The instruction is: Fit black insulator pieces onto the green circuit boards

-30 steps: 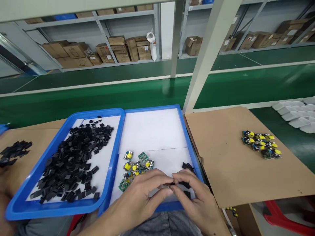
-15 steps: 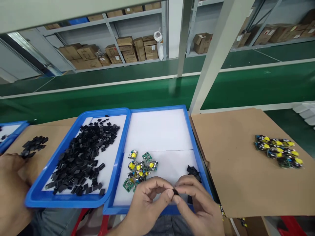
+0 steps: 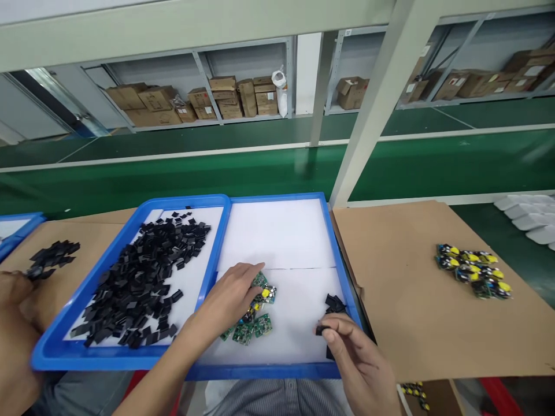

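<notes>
Left hand (image 3: 236, 294) has moved away from its partner since half a second ago, when both met over a small black piece near the lower centre; it now reaches over the cluster of circuit boards (image 3: 262, 325) at the centre of the frame, and whether its fingers grip one cannot be told. Both hands are well apart. Right hand (image 3: 358, 352), at the lower right of centre, keeps the black piece (image 3: 321, 330) pinched between thumb and fingertips, near a small heap of black parts (image 3: 335, 303) by the right edge of the right blue tray (image 3: 269, 372). The boards, green with yellow components, lie on the white lining of that tray. At the left of the frame, the left blue tray (image 3: 99, 363) carries a large pile of black pieces (image 3: 143, 271). A co-worker's hand (image 3: 15, 288) touches some loose black pieces (image 3: 54, 254) at the far left. Toward the right of the frame, more boards (image 3: 470, 271) sit grouped on brown cardboard (image 3: 399, 323)
</notes>
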Demonstrator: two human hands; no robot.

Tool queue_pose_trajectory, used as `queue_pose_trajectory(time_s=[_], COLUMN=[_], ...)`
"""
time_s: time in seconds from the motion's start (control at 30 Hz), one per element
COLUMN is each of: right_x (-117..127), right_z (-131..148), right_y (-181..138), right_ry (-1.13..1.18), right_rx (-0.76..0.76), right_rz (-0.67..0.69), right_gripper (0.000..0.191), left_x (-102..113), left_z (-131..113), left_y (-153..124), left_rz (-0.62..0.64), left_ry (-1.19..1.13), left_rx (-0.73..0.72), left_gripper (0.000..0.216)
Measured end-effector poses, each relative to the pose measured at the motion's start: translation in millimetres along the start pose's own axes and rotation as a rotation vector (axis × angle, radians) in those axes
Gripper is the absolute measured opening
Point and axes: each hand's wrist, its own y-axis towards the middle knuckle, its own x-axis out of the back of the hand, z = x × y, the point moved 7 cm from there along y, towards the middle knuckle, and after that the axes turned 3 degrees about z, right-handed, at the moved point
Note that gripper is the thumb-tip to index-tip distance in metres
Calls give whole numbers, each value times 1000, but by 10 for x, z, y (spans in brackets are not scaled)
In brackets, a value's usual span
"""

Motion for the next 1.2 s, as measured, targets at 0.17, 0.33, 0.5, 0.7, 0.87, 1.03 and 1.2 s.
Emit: queue_pose_trajectory(time_s=[0.17,0.33,0.5,0.7,0.87,1.03,1.2], right_x=[-57,-196,-332,-362,-443,-506,-515], right_z=[57,128,266,306,399,434,419], right_y=[62,27,4,-69,-115,-138,-143], right_ry=[73,137,108,0,-113,-185,-221], right_rx=[-2,-7,114,186,238,251,214], right_rz=[37,34,46,-19,29,74,86], right_gripper=[11,16,18,22,28,26,23], left_x=[90,-271,-603,-643,-688,-667,-623], left_z=[-223,-557,-630,-537,-471,-441,-442], left_y=[-159,-452,-610,-716,-782,-803,-804], left_rz=[-108,-38,43,-34,-118,-152,-204], left_ry=[-313,-963,-1274,-1260,-1209,-1123,-1014], left_rx=[15,93,155,136,131,109,56], left_gripper=[32,16,35,35,39,34,36])
